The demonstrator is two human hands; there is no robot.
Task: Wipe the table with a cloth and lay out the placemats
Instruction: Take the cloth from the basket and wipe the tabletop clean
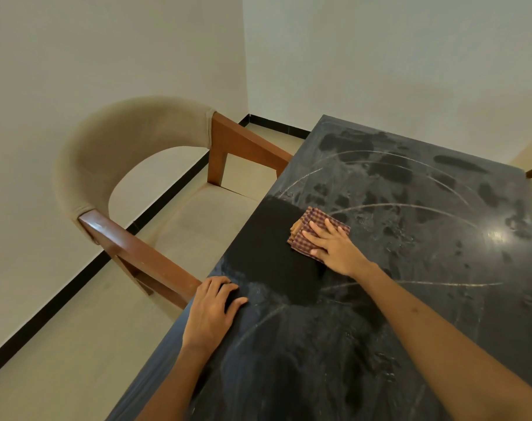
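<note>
At the far left, a chair [131, 189] with wooden arms is pushed up to the dark table [410, 329], one arm reaching its left edge. Just right of that, the left hand [211, 311] rests on the table's left rim, fingers loosely bent and holding nothing, probably to brace the lean. Further right, the right hand [334, 247] presses flat, fingers extended, on a folded checked cloth [312, 229], beside a clean dark patch amid dusty smears. No placemats are in view.
</note>
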